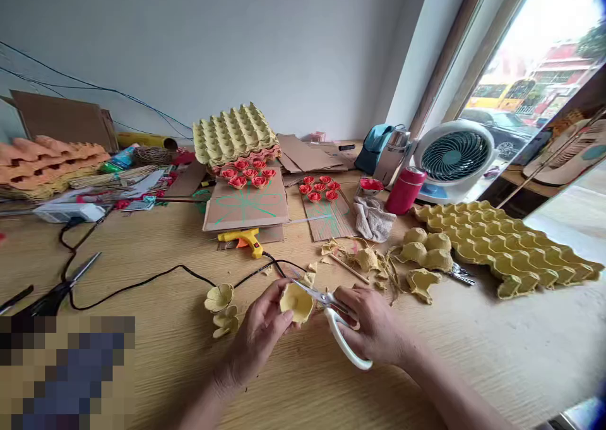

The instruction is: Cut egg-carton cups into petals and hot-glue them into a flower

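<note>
Head view: your left hand [267,322] pinches cup [297,302] by rim; your right hand [376,326] grips scissors [324,298] by handles. Cup sits between hands, left of scissors' pivot; scissors point away and leftward, along cup's far rim. Blade contact unclear.

The egg-carton cup [297,302] is showing plain pale yellow. The scissors [324,298] are pairing white handles with silver-grey blades. The surface [161,354] is presenting tan with fine wood grain. The glue gun [237,235] is displaying yellow with an orange trigger. The larger cardboard panel [255,220] is bearing green linework on brown below red flowers [237,182]. The flask [406,190] is showing crimson; the fan [457,156], white around a dark swirled grille.
</note>
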{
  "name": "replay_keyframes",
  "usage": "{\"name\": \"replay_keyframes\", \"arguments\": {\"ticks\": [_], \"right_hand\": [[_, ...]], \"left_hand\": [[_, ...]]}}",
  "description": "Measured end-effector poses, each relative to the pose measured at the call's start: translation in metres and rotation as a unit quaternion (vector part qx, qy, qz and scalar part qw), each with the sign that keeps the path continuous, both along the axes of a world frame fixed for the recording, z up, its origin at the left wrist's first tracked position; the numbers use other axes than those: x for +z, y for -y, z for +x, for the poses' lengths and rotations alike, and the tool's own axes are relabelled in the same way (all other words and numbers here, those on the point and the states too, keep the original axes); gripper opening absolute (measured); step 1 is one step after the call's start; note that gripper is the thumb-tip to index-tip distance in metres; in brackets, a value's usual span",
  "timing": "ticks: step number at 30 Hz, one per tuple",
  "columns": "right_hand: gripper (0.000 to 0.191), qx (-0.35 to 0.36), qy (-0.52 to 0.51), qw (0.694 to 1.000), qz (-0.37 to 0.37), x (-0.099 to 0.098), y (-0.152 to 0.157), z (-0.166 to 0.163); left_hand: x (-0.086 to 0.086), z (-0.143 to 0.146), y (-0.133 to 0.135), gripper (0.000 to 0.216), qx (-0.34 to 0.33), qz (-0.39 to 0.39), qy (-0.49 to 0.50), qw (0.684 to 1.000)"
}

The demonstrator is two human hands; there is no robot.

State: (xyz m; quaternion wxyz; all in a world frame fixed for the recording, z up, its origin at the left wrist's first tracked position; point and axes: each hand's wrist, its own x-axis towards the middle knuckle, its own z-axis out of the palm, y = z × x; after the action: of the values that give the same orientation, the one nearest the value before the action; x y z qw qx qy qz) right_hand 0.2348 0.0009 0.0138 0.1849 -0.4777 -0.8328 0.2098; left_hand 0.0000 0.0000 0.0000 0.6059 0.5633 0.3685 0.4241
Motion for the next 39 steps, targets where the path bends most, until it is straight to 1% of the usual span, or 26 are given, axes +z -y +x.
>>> {"name": "replay_keyframes", "arguments": {"ticks": [3, 5, 8, 10, 13, 16, 19, 22, 25, 28, 30, 33, 34, 36, 39], "right_hand": [[0.027, 0.001, 0.000, 1.000, -0.005, -0.001, -0.003, -0.001], [0.028, 0.001, 0.000, 1.000, -0.007, -0.001, -0.004, -0.001], [0.028, 0.006, 0.002, 1.000, -0.001, -0.002, -0.005, 0.000], [0.026, 0.011, 0.006, 1.000, 0.010, -0.003, -0.004, 0.000], [0.024, 0.015, 0.012, 0.999, 0.029, -0.004, -0.003, -0.001], [0.026, 0.017, 0.013, 0.999, 0.034, -0.004, -0.002, -0.002], [0.027, 0.021, 0.010, 1.000, 0.021, -0.003, -0.002, -0.004], [0.028, 0.023, 0.009, 1.000, 0.014, -0.004, -0.002, -0.004], [0.030, 0.022, 0.013, 1.000, 0.018, -0.005, -0.002, -0.004], [0.030, 0.020, 0.015, 1.000, 0.013, -0.004, -0.001, -0.003], [0.030, 0.016, 0.016, 1.000, 0.008, -0.004, -0.001, -0.003], [0.030, 0.012, 0.021, 1.000, 0.003, -0.003, -0.001, -0.004], [0.030, 0.011, 0.023, 1.000, 0.003, -0.004, -0.002, -0.004], [0.029, 0.013, 0.026, 1.000, 0.005, -0.005, -0.002, -0.005], [0.028, 0.016, 0.026, 0.999, 0.010, -0.007, -0.001, -0.006]], "left_hand": [[0.000, -0.001, 0.001, 0.039, 0.017, -0.004, -0.001, 1.000], [0.002, -0.001, 0.001, 0.040, 0.025, 0.011, -0.019, 0.999], [0.005, 0.000, 0.001, 0.041, 0.026, 0.056, -0.074, 0.995], [0.004, -0.001, 0.001, 0.042, 0.022, 0.092, -0.127, 0.987], [-0.009, -0.005, 0.002, 0.044, 0.037, 0.141, -0.193, 0.970], [-0.026, -0.012, 0.005, 0.049, 0.092, 0.187, -0.200, 0.957], [-0.033, -0.018, 0.007, 0.050, 0.099, 0.169, -0.217, 0.956], [-0.031, -0.018, 0.007, 0.053, 0.097, 0.118, -0.226, 0.962], [-0.031, -0.016, 0.006, 0.059, 0.114, 0.062, -0.204, 0.970], [-0.034, -0.014, 0.005, 0.064, 0.129, 0.026, -0.177, 0.975], [-0.036, -0.014, 0.004, 0.066, 0.127, 0.002, -0.169, 0.977], [-0.038, -0.014, 0.004, 0.065, 0.125, -0.007, -0.176, 0.977], [-0.039, -0.014, 0.004, 0.063, 0.125, 0.009, -0.185, 0.975], [-0.038, -0.015, 0.005, 0.058, 0.116, 0.071, -0.216, 0.967], [-0.030, -0.016, 0.007, 0.054, 0.071, 0.183, -0.273, 0.942]]}}
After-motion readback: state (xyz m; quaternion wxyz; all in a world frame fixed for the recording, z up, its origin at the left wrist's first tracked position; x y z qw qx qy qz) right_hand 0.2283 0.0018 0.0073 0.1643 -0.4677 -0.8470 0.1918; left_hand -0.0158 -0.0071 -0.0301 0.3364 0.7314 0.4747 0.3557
